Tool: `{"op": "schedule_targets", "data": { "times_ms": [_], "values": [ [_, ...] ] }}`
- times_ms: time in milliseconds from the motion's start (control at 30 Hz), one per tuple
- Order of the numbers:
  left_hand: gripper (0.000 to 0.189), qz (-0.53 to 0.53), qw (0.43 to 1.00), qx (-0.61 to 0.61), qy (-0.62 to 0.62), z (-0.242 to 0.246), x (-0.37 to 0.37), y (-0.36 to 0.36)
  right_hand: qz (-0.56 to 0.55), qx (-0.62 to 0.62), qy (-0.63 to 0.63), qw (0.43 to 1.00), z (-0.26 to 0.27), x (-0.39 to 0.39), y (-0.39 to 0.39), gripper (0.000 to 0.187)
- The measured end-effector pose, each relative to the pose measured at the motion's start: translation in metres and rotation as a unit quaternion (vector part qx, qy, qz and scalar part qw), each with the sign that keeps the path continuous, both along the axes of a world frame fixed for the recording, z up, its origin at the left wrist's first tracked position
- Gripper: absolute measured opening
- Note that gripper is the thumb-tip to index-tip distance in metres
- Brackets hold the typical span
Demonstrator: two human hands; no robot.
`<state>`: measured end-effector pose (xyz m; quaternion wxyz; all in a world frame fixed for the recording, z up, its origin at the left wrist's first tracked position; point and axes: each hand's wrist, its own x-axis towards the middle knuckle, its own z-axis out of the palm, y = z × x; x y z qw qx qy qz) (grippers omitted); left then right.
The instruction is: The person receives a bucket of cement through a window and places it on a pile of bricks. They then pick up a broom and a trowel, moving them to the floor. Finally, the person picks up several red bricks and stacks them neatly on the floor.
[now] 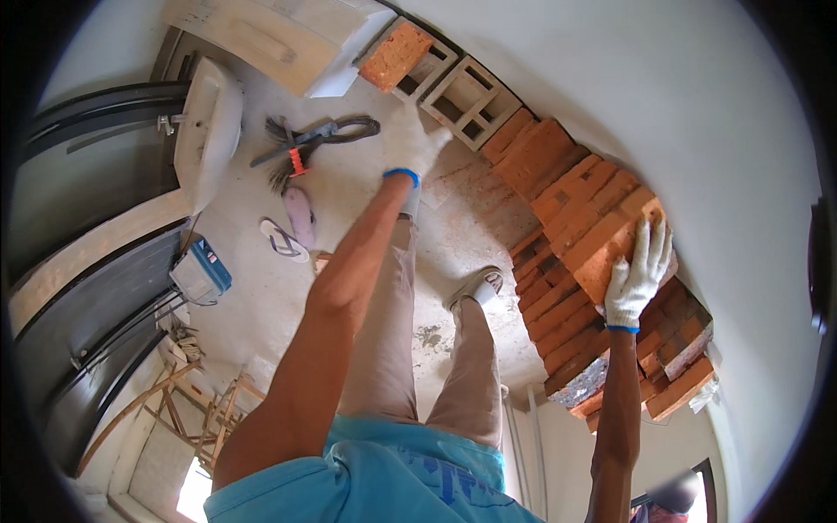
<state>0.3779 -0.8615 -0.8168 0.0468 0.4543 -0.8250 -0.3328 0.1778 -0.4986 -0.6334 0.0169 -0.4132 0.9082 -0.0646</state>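
Observation:
A white knitted work glove with a blue cuff covers each hand. My right hand [637, 278] lies with spread fingers on the end of an orange-red brick [611, 245] on top of a brick stack [569, 314] against the wall. My left hand [415, 140] reaches over the concrete floor, beside hollow concrete blocks [472, 103]; no object shows in it, and its fingers blend with the pale floor. A single brick [397, 57] rests on the hollow block nearest the cabinet.
Left of me are a white washbasin [209, 134], a coil of black wire [353, 129], a tool with an orange handle [296, 161], loose slippers [284, 240] and a blue-and-white box [201, 271]. A pale cabinet [274, 39] stands ahead. Another person [673, 500] is partly visible at bottom right.

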Motion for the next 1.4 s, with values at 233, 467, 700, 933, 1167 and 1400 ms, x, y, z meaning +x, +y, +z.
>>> {"op": "schedule_targets", "data": {
  "times_ms": [233,467,700,933,1167,1400],
  "values": [
    [0.101,-0.06,0.979,-0.16,-0.111,-0.088,-0.006,-0.106,-0.006,0.014,0.015,1.0,-0.001,0.003,-0.002,0.075],
    [0.104,-0.083,0.957,-0.201,-0.19,-0.148,-0.026,-0.15,-0.005,0.016,0.004,1.0,-0.004,0.002,-0.003,0.079],
    [0.112,-0.087,0.959,-0.178,-0.204,-0.175,-0.044,-0.162,-0.002,0.013,0.009,1.0,-0.009,0.001,0.005,0.077],
    [0.103,-0.065,0.946,-0.036,-0.314,-0.115,-0.08,-0.163,-0.007,0.017,0.004,1.0,-0.007,0.004,0.004,0.076],
    [0.099,-0.071,0.973,-0.04,-0.217,-0.136,-0.046,-0.168,-0.015,0.006,0.01,1.0,-0.007,0.002,-0.004,0.079],
    [0.062,0.164,0.857,0.489,0.006,-0.039,0.065,-0.128,-0.006,0.011,0.009,1.0,-0.001,0.002,-0.009,0.078]
  ]
}}
